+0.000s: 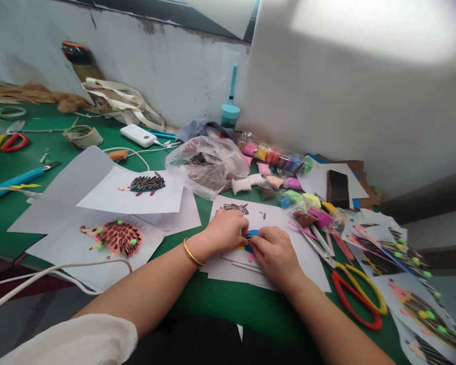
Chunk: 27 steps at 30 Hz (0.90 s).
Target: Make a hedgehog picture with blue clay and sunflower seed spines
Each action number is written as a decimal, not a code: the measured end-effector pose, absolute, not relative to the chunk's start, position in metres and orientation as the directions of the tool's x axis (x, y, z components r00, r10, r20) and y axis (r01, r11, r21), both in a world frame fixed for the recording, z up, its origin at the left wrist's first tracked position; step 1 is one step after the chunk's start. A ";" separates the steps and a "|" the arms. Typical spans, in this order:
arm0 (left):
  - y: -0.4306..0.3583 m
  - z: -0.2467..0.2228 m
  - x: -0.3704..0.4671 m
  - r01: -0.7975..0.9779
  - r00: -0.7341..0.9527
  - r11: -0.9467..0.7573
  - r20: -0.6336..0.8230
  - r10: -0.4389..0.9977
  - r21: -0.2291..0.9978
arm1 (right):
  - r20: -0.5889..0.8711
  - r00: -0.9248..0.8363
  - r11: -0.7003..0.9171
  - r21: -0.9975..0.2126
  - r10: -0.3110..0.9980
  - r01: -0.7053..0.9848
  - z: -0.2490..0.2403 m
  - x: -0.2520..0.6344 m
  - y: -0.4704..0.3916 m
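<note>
My left hand (228,230), with a gold bangle at its wrist, is closed, fingertips bent down onto a small clay picture. My right hand (276,253) meets it from the other side, thumb and fingers pinched together. Between them shows part of the blue, yellow and pink clay figure (254,232) on white paper (307,263). Dark striped sunflower seeds lie on the clay by my left fingertips. Anything inside either pinch is hidden. A small pile of sunflower seeds (235,207) rests just beyond my left hand, and loose seeds (264,215) lie farther right.
Scissors (355,291) with red and yellow handles lie right of my right hand. Seed-covered hedgehog pictures (421,304) overlap at far right; others (114,238) are at left. Behind are a plastic bag of seeds (209,165) and clay packets (273,180). A white cable (61,271) crosses the left.
</note>
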State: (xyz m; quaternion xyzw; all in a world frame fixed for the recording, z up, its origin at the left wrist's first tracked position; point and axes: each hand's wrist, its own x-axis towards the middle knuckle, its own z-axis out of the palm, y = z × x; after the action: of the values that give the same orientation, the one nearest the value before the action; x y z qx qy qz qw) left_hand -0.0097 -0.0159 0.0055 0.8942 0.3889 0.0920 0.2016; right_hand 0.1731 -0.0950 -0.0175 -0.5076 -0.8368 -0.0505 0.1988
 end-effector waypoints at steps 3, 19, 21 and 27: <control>-0.016 0.006 -0.010 0.664 0.676 -0.611 0.002 0.737 0.431 | 0.378 -0.406 0.479 -0.119 0.832 0.870 -0.017 0.173 -0.095; -0.014 0.007 -0.012 0.655 0.679 -0.608 0.003 0.734 0.448 | 0.485 -0.266 0.455 -0.326 0.833 0.829 -0.012 0.198 -0.085; -0.014 0.009 -0.013 0.651 0.679 -0.607 0.007 0.734 0.456 | 0.477 -0.221 0.401 -0.317 0.851 0.860 -0.012 0.210 -0.073; -0.009 0.011 -0.015 0.674 0.594 -0.533 0.053 0.803 0.512 | 0.312 -0.275 0.345 -0.196 0.909 0.918 -0.019 0.224 -0.039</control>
State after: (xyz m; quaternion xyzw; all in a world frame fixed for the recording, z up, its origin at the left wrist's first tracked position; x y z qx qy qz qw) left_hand -0.0152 -0.0088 0.0115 0.8638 0.4274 0.1424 0.2257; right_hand 0.2242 -0.0388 -0.0185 -0.5721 -0.7985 -0.0113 0.1871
